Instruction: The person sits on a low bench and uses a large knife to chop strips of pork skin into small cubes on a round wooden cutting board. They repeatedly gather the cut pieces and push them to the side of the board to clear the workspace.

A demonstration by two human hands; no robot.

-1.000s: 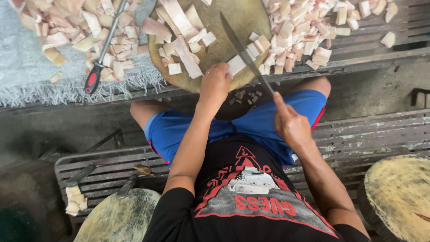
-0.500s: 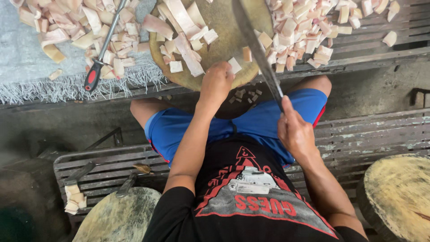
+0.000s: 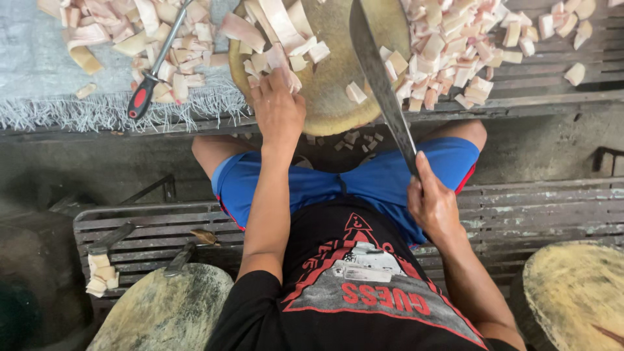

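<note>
1. Cleaver (image 3: pixel 380 84), long and dark-bladed, stands raised over the round wooden chopping block (image 3: pixel 338 107); the right hand (image 3: pixel 432 201) has its grip wrapped tight around the handle at the blade's lower end, above the person's lap.
2. Pale strips (image 3: pixel 276 26) of soft, fatty-looking material lie on the block just beyond the left hand (image 3: pixel 279 110), whose grip is narrow, fingers pressed flat on the nearest pieces to pin them.
3. Judged by their sheen and limp bend, the strips likely handle as soft, light and slippery; pinning from above near the cut end, fingertips tucked back from the blade's path, looks the safest hold.
4. The cleaver seems heavy and stiff, with its weight towards the tip, so a full-fist hold low on the handle suits it.
5. Cut cubes (image 3: pixel 448 55) are heaped on the table beyond the right grip, on the far side of the blade.
6. More pieces (image 3: pixel 162 52) lie on a grey fringed cloth (image 3: pixel 39 84) outward of the left grip, beside a red-handled sharpening steel (image 3: pixel 153 75).
7. Two further blocks (image 3: pixel 575 292) sit near the person's seat.
</note>
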